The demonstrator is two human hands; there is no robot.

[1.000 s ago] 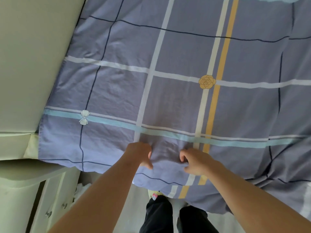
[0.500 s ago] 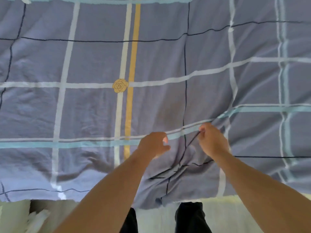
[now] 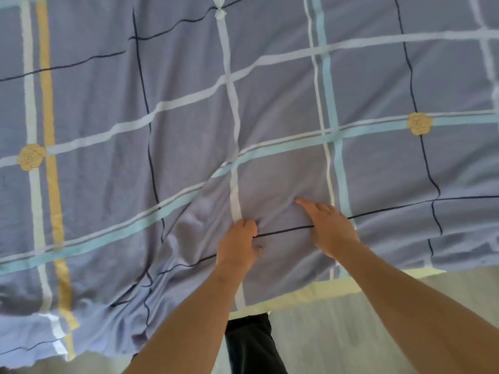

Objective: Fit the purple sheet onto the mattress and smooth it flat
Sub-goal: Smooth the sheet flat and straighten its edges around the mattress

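Hands: left hand (image 3: pixel 237 245) pinched a fold of purple sheet (image 3: pixel 189 103); right hand (image 3: pixel 330 229) lay flat on it, fingers (image 3: pixel 306 206) straight | sheet spread over mattress (image 3: pixel 310 294), rumpled along near edge | judged light, limp, crease-prone; take hold at the hem and draw taut.

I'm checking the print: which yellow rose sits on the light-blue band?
The rose on the picture's right lies on that band; the other rose, far left, sits beside the yellow stripe instead.

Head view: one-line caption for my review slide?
Left hand pinches a fold of the purple sheet while the right hand presses flat beside it, near the mattress edge.
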